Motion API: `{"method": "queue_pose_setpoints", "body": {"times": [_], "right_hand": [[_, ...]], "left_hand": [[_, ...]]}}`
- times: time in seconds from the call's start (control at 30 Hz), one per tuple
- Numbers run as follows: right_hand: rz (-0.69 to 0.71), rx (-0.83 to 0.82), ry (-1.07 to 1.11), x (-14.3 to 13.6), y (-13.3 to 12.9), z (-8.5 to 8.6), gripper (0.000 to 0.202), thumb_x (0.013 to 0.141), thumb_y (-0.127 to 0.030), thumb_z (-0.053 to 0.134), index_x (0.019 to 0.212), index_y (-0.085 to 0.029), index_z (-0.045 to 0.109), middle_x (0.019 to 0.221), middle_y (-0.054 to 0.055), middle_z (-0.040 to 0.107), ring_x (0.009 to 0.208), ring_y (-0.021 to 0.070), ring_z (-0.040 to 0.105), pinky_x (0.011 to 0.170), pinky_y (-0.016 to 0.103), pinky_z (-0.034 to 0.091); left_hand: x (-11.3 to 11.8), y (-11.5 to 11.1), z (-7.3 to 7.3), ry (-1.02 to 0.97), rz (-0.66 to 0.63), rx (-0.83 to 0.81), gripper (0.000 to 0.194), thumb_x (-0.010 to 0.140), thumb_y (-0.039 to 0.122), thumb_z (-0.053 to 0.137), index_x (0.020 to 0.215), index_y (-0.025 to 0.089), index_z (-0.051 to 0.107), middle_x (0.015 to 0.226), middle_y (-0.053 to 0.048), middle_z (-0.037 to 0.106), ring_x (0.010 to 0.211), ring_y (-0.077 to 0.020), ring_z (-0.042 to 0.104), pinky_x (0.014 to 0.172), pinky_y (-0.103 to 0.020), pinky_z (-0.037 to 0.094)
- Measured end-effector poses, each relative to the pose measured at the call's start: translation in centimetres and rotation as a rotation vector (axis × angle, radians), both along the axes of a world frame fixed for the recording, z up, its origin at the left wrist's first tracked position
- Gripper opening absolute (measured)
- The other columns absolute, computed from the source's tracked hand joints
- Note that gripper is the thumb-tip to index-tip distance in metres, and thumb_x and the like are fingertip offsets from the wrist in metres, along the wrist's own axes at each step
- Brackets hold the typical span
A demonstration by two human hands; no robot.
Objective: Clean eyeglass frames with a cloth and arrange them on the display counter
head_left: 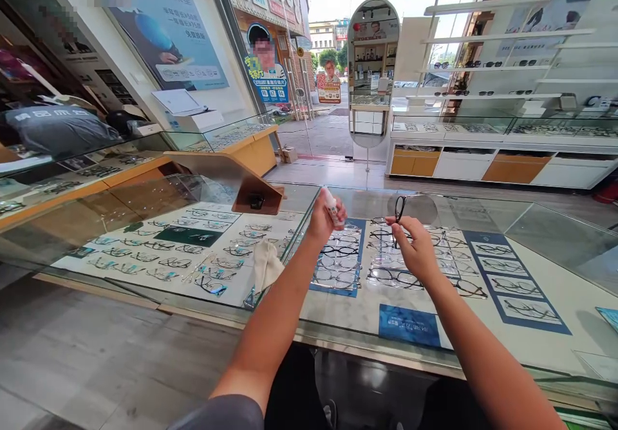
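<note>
Above the glass display case, my left hand is closed around a small white bottle with its tip pointing up. To the right, my right hand pinches a pair of black-framed glasses, which stands roughly upright between thumb and fingers. The bottle and the glasses are apart. A crumpled cream cloth lies on the glass to the left of my left forearm. Several rows of glasses show under the glass beneath both hands.
A brown wooden stand rises at the back of the left case. Beyond are an oval mirror and white shelves with sunglasses. At the far left a person in a grey shirt bends over another counter.
</note>
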State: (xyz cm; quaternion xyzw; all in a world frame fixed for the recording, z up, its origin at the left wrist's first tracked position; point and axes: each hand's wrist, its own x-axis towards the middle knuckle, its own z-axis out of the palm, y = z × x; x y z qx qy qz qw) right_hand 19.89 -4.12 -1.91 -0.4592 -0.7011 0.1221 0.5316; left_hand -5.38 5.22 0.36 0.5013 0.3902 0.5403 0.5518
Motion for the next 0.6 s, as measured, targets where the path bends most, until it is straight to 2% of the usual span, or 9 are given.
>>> {"method": "queue_pose_setpoints", "body": {"times": [0.07, 0.1, 0.17, 0.23, 0.33, 0.43, 0.5, 0.6], "right_hand": [[0.036, -0.048, 0.045, -0.1, -0.1, 0.0, 0.038, 0.113, -0.051, 0.05, 0.121, -0.026, 0.077, 0.122, 0.009, 0.08, 0.114, 0.0284, 0.07, 0.103, 0.046, 0.052], [0.055, -0.073, 0.068, -0.2, -0.1, 0.1, 0.038, 0.113, -0.051, 0.049, 0.119, -0.026, 0.077, 0.123, 0.009, 0.079, 0.116, 0.0281, 0.07, 0.104, 0.046, 0.052], [0.092, -0.12, 0.107, -0.3, -0.3, 0.3, 0.039, 0.113, -0.052, 0.048, 0.115, -0.025, 0.076, 0.123, 0.009, 0.079, 0.116, 0.0278, 0.07, 0.105, 0.045, 0.05], [0.123, -0.161, 0.136, -0.4, -0.5, 0.6, 0.041, 0.112, -0.054, 0.048, 0.113, -0.025, 0.076, 0.122, 0.009, 0.079, 0.116, 0.0276, 0.07, 0.105, 0.044, 0.049], [0.185, -0.217, 0.162, -0.6, -0.8, 1.0, 0.043, 0.111, -0.057, 0.049, 0.111, -0.024, 0.076, 0.121, 0.009, 0.078, 0.116, 0.0277, 0.069, 0.106, 0.042, 0.048], [0.28, -0.273, 0.178, -0.9, -1.2, 1.1, 0.045, 0.111, -0.06, 0.049, 0.112, -0.024, 0.076, 0.121, 0.009, 0.078, 0.114, 0.0276, 0.068, 0.105, 0.041, 0.047], [0.344, -0.305, 0.189, -1.2, -1.4, 1.2, 0.046, 0.111, -0.061, 0.048, 0.114, -0.024, 0.077, 0.119, 0.008, 0.077, 0.113, 0.0273, 0.067, 0.104, 0.041, 0.047], [0.416, -0.325, 0.189, -1.6, -1.6, 1.2, 0.048, 0.112, -0.062, 0.047, 0.114, -0.024, 0.077, 0.117, 0.008, 0.077, 0.112, 0.027, 0.067, 0.104, 0.04, 0.048]], "left_hand": [[1.2, -1.9, 0.9, -0.143, -0.302, -0.075, 0.083, 0.077, 0.107, 0.039, 0.066, 0.025, 0.043, 0.059, 0.002, 0.036, 0.052, -0.0141, 0.037, 0.043, -0.025, 0.024], [1.6, -2.6, 1.2, -0.189, -0.411, -0.108, 0.085, 0.075, 0.11, 0.039, 0.063, 0.025, 0.041, 0.056, 0.002, 0.032, 0.05, -0.0134, 0.034, 0.042, -0.025, 0.02], [2.0, -3.5, 1.6, -0.216, -0.522, -0.148, 0.087, 0.073, 0.111, 0.038, 0.058, 0.025, 0.038, 0.054, 0.003, 0.026, 0.048, -0.0126, 0.03, 0.041, -0.024, 0.017], [2.2, -3.8, 1.6, -0.222, -0.568, -0.158, 0.087, 0.074, 0.111, 0.037, 0.056, 0.025, 0.038, 0.052, 0.003, 0.025, 0.047, -0.0125, 0.029, 0.041, -0.025, 0.016], [2.6, -3.6, 0.7, -0.165, -0.543, -0.109, 0.087, 0.078, 0.107, 0.037, 0.057, 0.023, 0.046, 0.052, 0.002, 0.031, 0.048, -0.0129, 0.033, 0.041, -0.025, 0.017], [3.4, -3.6, -0.4, 0.004, -0.385, 0.009, 0.081, 0.081, 0.099, 0.048, 0.063, 0.02, 0.056, 0.056, 0.001, 0.041, 0.051, -0.0119, 0.036, 0.044, -0.025, 0.022], [3.9, -3.8, -0.8, 0.126, -0.284, 0.07, 0.076, 0.081, 0.094, 0.054, 0.064, 0.02, 0.057, 0.059, 0.001, 0.045, 0.054, -0.0115, 0.039, 0.047, -0.025, 0.027], [4.3, -4.3, -1.0, 0.246, -0.23, 0.112, 0.072, 0.084, 0.088, 0.054, 0.064, 0.02, 0.054, 0.062, 0.0, 0.047, 0.056, -0.0113, 0.041, 0.051, -0.026, 0.03]]}}
